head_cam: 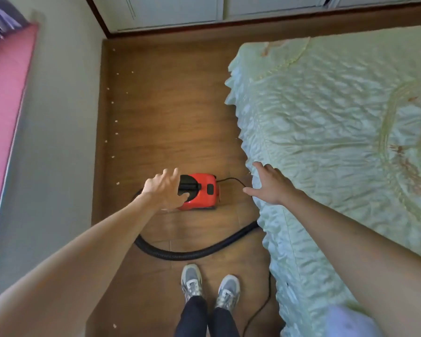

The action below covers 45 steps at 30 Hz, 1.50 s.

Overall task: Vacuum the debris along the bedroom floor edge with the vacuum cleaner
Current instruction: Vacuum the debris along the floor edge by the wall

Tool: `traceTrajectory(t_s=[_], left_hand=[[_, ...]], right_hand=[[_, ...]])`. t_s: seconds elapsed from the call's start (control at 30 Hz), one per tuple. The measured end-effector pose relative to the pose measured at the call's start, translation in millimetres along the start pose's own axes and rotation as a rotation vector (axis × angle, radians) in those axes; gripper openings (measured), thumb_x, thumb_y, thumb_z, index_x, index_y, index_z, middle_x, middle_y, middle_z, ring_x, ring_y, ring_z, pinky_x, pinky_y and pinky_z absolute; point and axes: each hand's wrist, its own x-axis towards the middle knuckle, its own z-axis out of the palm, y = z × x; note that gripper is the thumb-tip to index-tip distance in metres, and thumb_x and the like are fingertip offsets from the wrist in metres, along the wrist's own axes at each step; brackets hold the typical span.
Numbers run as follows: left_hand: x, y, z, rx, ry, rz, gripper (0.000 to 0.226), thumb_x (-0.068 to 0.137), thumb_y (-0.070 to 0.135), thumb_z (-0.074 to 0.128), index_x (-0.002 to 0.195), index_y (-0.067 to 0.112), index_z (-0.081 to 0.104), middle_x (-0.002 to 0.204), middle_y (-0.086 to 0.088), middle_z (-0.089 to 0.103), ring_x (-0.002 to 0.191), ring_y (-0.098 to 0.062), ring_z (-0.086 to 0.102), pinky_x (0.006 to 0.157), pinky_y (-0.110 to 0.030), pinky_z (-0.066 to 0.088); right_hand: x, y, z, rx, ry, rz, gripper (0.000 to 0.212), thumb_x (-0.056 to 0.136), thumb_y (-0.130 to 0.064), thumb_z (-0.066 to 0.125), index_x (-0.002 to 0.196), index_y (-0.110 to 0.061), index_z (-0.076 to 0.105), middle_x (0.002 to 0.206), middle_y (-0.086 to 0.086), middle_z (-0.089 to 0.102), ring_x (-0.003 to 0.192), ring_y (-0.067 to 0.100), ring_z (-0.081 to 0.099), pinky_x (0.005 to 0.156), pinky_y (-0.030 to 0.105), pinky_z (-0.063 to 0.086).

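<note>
A small red and black vacuum cleaner (201,192) sits on the brown wooden floor (170,113) between the wall and the bed. Its black ribbed hose (192,252) curves across the floor in front of my feet and disappears under the bedspread. My left hand (164,189) hovers over the vacuum's left end with fingers spread, holding nothing. My right hand (271,184) is open above the bed's edge, to the right of the vacuum. Several small pale bits of debris (116,121) lie in a line along the left floor edge.
A pale green quilted bedspread (338,142) covers the bed on the right. A grey wall (54,142) and a pink ledge (3,105) bound the left. White cabinet doors (175,10) stand at the far end. A thin black power cord (260,310) runs beside my grey shoes (209,285).
</note>
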Motion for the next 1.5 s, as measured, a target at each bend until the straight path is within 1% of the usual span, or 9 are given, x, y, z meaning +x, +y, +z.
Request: traceTrajectory(t_s=[0.2,0.43,0.6,0.73,0.83,1.0,1.13,1.4,1.5], left_hand=[[27.5,-16.0,114.6,-0.037,-0.144,0.022,0.073,0.087,0.057,0.053,0.142,0.017,0.027,0.127,-0.011,0.050,0.113,-0.035,0.056,0.083,-0.045,0.048],[60.8,-35.7,220.5,0.045,-0.277,0.062,0.072,0.089,0.059,0.050,0.142,0.015,0.027,0.131,-0.010,0.048,0.115,-0.032,0.055,0.081,-0.041,0.047],[82.2,-33.4,279.7,0.034,-0.347,0.082,0.067,0.088,0.058,0.051,0.137,0.016,0.030,0.126,-0.009,0.050,0.112,-0.033,0.056,0.083,-0.043,0.048],[97.0,-23.0,322.5,0.036,-0.388,0.087,0.072,0.090,0.057,0.047,0.143,0.014,0.024,0.124,-0.009,0.051,0.109,-0.031,0.056,0.076,-0.039,0.046],[106.1,-12.9,349.2,0.052,-0.420,0.074,0.077,0.092,0.059,0.045,0.148,0.013,0.018,0.131,-0.011,0.048,0.113,-0.032,0.055,0.073,-0.038,0.044],[121.5,6.1,391.6,-0.009,-0.472,0.027,0.067,0.090,0.059,0.049,0.137,0.014,0.030,0.122,-0.010,0.052,0.110,-0.032,0.057,0.078,-0.042,0.047],[136.6,16.6,425.6,-0.025,-0.481,0.021,0.066,0.090,0.058,0.050,0.136,0.016,0.030,0.119,-0.009,0.053,0.107,-0.031,0.058,0.077,-0.043,0.049],[158.8,23.4,487.9,-0.007,-0.499,0.003,0.068,0.087,0.057,0.054,0.139,0.019,0.031,0.123,-0.011,0.052,0.114,-0.034,0.053,0.079,-0.045,0.049],[167.3,30.3,507.4,-0.010,-0.517,0.018,0.067,0.087,0.056,0.054,0.143,0.026,0.031,0.128,-0.011,0.049,0.119,-0.034,0.049,0.078,-0.045,0.049]], right_hand=[[36.1,20.1,101.6,0.045,-0.112,0.076,0.084,0.086,-0.055,0.062,0.150,-0.018,0.021,0.144,0.010,0.039,0.129,0.031,0.042,0.094,0.044,0.046],[76.1,43.3,195.6,0.053,-0.174,0.143,0.083,0.087,-0.055,0.062,0.150,-0.019,0.020,0.147,0.008,0.038,0.130,0.030,0.042,0.095,0.043,0.046],[88.6,63.2,262.3,0.054,-0.245,0.179,0.080,0.088,-0.054,0.061,0.148,-0.018,0.023,0.143,0.010,0.040,0.126,0.033,0.045,0.094,0.045,0.047],[97.7,76.1,310.3,0.072,-0.321,0.189,0.076,0.087,-0.053,0.062,0.145,-0.018,0.027,0.141,0.011,0.042,0.128,0.034,0.044,0.097,0.047,0.046],[106.7,86.8,340.7,0.102,-0.362,0.191,0.076,0.087,-0.052,0.062,0.145,-0.018,0.028,0.142,0.010,0.041,0.128,0.033,0.043,0.097,0.048,0.046],[123.0,109.6,388.0,0.093,-0.434,0.176,0.076,0.087,-0.054,0.062,0.145,-0.017,0.029,0.143,0.011,0.043,0.130,0.033,0.043,0.098,0.049,0.046],[138.7,133.3,422.8,0.076,-0.500,0.191,0.079,0.088,-0.057,0.059,0.147,-0.016,0.026,0.145,0.012,0.042,0.130,0.034,0.044,0.099,0.048,0.046],[176.6,159.0,491.4,0.341,-0.495,0.483,0.082,0.091,-0.051,0.058,0.153,-0.012,0.022,0.153,0.010,0.037,0.137,0.031,0.040,0.108,0.042,0.040],[189.1,159.7,511.9,0.490,-0.430,0.652,0.078,0.090,-0.050,0.060,0.151,-0.012,0.029,0.149,0.008,0.042,0.132,0.031,0.046,0.107,0.043,0.043]])
